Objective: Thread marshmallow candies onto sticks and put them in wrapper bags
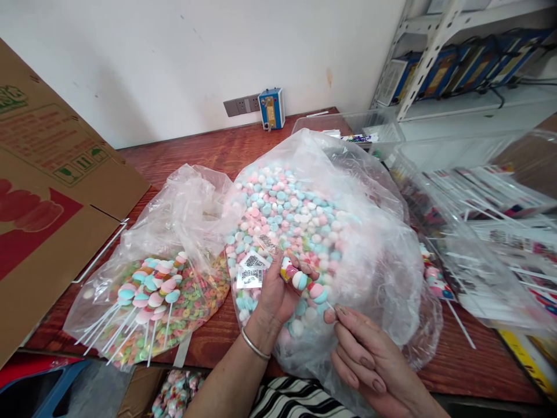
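Note:
My left hand (281, 293) is closed around a small printed wrapper (287, 268) at the candy's upper end. Pink, white and blue marshmallow pieces (318, 293) sit on a white stick, their top end at the wrapper. Between thumb and forefinger, my right hand (369, 351) pinches the stick's lower end. Behind both hands lies a big clear bag (357, 244) full of pastel marshmallows (278, 200). White labels with black codes (251, 271) show beside my left hand.
Several marshmallow sticks (150, 287) rest on a bag of ring candies (204, 284) at left, beside a cardboard box (56, 191). Clear bins (435, 220) of wrapped sticks stand at right. A blue device (272, 109) is by the wall socket (241, 105).

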Tool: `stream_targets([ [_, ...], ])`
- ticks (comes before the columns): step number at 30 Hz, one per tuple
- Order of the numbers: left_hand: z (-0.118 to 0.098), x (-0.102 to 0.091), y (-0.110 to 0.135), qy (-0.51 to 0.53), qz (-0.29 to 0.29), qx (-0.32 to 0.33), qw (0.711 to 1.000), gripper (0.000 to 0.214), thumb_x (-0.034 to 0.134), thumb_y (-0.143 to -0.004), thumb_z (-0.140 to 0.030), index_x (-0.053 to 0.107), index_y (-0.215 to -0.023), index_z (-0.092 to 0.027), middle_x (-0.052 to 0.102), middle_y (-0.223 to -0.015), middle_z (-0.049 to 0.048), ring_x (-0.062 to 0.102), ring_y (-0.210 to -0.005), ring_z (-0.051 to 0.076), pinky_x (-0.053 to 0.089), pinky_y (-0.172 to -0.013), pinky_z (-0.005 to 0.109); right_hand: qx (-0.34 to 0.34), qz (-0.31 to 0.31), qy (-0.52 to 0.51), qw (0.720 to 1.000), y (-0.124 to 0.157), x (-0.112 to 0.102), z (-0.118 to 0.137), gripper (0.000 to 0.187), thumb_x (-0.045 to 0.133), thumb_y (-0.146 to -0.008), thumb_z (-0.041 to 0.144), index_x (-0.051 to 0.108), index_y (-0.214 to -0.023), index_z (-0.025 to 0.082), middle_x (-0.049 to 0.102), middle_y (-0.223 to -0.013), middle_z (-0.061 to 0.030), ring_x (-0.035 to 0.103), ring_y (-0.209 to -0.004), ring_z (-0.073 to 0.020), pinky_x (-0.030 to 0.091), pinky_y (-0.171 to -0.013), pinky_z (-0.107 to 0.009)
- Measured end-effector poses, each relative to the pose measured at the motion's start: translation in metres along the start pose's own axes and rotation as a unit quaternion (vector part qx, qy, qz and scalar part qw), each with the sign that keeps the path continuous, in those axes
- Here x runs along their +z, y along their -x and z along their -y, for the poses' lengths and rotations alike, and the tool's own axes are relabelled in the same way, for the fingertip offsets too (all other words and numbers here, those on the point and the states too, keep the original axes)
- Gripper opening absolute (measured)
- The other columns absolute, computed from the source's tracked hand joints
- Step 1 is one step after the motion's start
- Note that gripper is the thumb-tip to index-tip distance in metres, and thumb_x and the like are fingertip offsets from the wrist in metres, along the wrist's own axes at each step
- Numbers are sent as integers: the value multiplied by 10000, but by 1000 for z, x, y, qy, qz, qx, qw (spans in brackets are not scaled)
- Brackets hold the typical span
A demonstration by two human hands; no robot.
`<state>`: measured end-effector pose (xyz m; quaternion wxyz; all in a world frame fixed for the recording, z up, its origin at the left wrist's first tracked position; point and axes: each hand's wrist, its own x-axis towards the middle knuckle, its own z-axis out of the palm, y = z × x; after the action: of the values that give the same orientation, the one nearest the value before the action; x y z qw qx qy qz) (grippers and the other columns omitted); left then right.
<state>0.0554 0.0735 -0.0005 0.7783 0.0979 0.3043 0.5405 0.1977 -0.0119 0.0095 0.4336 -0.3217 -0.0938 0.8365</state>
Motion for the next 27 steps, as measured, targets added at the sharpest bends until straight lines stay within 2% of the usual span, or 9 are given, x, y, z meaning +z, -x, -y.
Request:
stream_targets([
  [5, 8, 7, 7, -35, -19, 28, 999, 438, 622, -808, -578, 601, -728, -148, 648, -691, 44, 641, -660, 176, 526, -698, 317, -36, -33, 107, 993, -2, -4, -10, 321, 589, -892, 488, 630, -898, 170, 245, -376, 154, 139, -276, -31, 341, -359, -188],
  [10, 15, 12, 11, -51, -49, 23, 997, 423, 612, -833, -540, 649, -825, -119, 694, -795, 90, 678, -742, 207, 532, -688, 307, -163, -99, 394, 899, -5, -18, -20, 414, 491, -925, 561, 601, -968, 164, 397, -486, 86, 350, -422, -83, 270, -415, -194],
  [14, 2, 10, 4, 20, -68, 56, 996, 258, 672, -838, -333, 651, -1021, -153, 692, -1047, 83, 682, -881, 190, 546, -793, 312, -149, -76, 433, 886, -4, -20, -21, 468, 389, -961, 567, 597, -1005, 151, 365, -479, 90, 322, -407, -88, 244, -406, -206],
  [17, -5, 9, -1, 54, -50, 61, 995, 190, 675, -832, -220, 643, -1008, -158, 665, -887, 22, 657, -752, 124, 546, -774, 276, -158, -70, 461, 870, -5, -20, -21, 435, 384, -976, 527, 594, -1065, 156, 402, -468, 86, 351, -385, -98, 261, -391, -209],
  [19, -5, 10, -1, 55, -55, 52, 996, 122, 667, -836, -211, 634, -931, -142, 614, -767, -5, 612, -643, 96, 544, -716, 260, -223, -93, 531, 812, -6, -22, -21, 365, 436, -972, 466, 603, -1079, 159, 504, -503, 53, 451, -414, -119, 330, -423, -221],
  [22, -2, 15, 2, 45, -93, 45, 994, 134, 646, -855, -264, 603, -850, -137, 572, -689, -8, 572, -580, 101, 539, -672, 280, -361, -155, 643, 658, -7, -28, -18, 300, 507, -935, 403, 665, -982, 152, 638, -597, -36, 580, -496, -168, 393, -486, -259],
  [23, -1, 16, 3, 44, -97, 43, 993, 162, 629, -870, -298, 598, -848, -141, 557, -663, -10, 564, -570, 107, 541, -681, 299, -382, -165, 656, 630, -7, -29, -17, 306, 509, -927, 406, 679, -938, 152, 646, -600, -53, 590, -500, -177, 392, -484, -265],
  [25, 1, 19, 5, 50, -80, 37, 995, 220, 581, -898, -369, 600, -873, -151, 518, -613, -22, 545, -555, 115, 543, -725, 339, -347, -154, 638, 670, -6, -27, -16, 340, 492, -929, 438, 675, -865, 159, 614, -552, -42, 566, -462, -164, 375, -450, -253],
  [27, 2, 20, 7, 60, -44, 26, 997, 262, 551, -909, -413, 606, -886, -158, 477, -589, -36, 530, -550, 114, 537, -770, 358, -226, -117, 533, 807, -3, -21, -15, 382, 450, -943, 497, 636, -860, 173, 528, -461, 21, 461, -353, -117, 316, -373, -217],
])
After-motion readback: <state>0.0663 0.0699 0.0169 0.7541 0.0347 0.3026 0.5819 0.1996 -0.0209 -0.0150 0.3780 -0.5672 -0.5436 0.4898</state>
